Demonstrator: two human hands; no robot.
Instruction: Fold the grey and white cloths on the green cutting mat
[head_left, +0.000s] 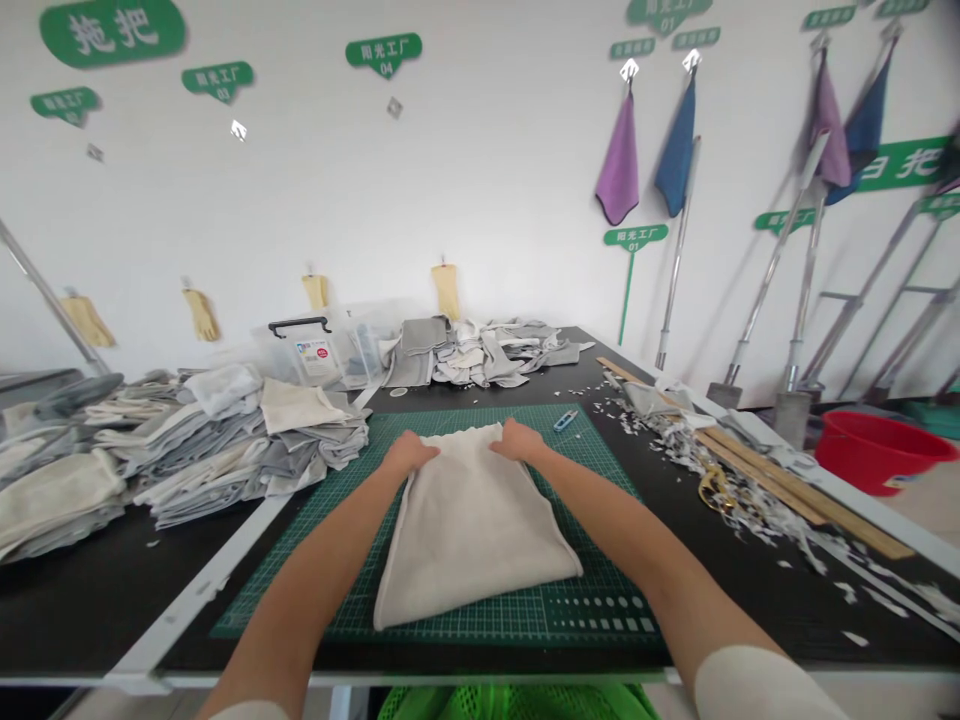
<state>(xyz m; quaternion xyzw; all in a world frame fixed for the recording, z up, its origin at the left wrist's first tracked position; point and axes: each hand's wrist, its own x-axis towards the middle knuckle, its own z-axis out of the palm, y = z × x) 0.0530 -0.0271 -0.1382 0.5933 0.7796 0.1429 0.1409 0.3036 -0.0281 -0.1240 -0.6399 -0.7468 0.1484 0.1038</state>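
Observation:
A cream-coloured piece of cloth (476,520) lies on the green cutting mat (337,560), its wide end towards me and its narrow end away from me. At its far left corner, my left hand (406,455) grips the edge between thumb and fingers. My right hand (520,442) pinches the far right corner the same way. The far edge between the hands looks slightly wavy. A blue-and-white utility knife (565,421) rests on the mat beyond my right hand.
Stacks of folded grey and cream cloths (217,440) cover the left. A clear plastic box (319,350) and a heap of cloths (480,350) stand at the back. Right are wooden strips (802,490), scissors (716,487), white scraps (682,445) and a red bucket (877,450).

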